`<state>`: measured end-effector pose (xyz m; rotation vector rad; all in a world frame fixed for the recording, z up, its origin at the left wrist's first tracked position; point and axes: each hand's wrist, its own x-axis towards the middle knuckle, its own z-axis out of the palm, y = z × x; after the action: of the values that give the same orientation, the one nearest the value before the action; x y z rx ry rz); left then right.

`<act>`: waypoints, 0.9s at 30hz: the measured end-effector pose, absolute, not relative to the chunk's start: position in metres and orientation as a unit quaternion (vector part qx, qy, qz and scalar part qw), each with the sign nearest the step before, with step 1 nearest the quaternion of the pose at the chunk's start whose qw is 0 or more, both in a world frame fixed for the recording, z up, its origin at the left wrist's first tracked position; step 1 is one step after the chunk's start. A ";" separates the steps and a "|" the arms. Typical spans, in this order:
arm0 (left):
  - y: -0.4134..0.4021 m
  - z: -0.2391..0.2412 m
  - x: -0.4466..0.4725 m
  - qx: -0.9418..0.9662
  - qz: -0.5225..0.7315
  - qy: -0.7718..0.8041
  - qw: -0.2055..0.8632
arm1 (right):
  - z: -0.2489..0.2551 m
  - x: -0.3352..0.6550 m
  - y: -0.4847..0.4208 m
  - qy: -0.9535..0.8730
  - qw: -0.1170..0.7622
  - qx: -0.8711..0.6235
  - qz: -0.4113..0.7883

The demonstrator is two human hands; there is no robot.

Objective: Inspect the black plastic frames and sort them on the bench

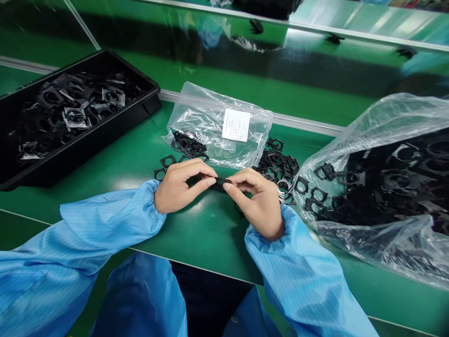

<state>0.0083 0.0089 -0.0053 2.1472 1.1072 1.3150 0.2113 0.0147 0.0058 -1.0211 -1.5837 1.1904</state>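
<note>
Over the green table, my left hand (182,184) and my right hand (257,199) meet at a small black plastic part (222,181). Each pinches one end between thumb and fingers. The part is seen edge-on, and the fingertips cover much of it. Just beyond my hands lies a clear bag (206,114) with a white label (236,125) and black rings inside. Loose black square frames with round holes (169,161) lie near my left hand. A pile of similar black frames (280,164) spreads behind my right hand.
A black bin (115,124) full of black frames stands at the left. On the right, a large open plastic bag (372,250) holds many more. A metal rail (308,124) runs along the table's back beneath a see-through panel. The table's front edge (206,269) is close to my body.
</note>
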 end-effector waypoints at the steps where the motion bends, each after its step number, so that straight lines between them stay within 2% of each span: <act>1: 0.009 -0.005 0.008 0.765 0.468 0.397 0.194 | 0.006 0.211 0.015 -0.632 0.438 -0.412 0.489; 17: 0.008 -0.006 0.008 0.742 0.466 0.423 0.234 | 0.007 0.213 0.017 -0.589 0.436 -0.426 0.531; 24: 0.013 -0.005 0.009 0.640 0.467 0.413 0.449 | 0.009 0.210 0.016 -0.532 0.427 -0.426 0.594; 27: 0.014 -0.004 0.009 0.605 0.460 0.407 0.506 | 0.012 0.211 0.016 -0.511 0.437 -0.423 0.608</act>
<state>0.0090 0.0139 -0.0037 1.4598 0.9819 1.1098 0.2106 0.0158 0.0118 -1.0518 -1.2718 1.5114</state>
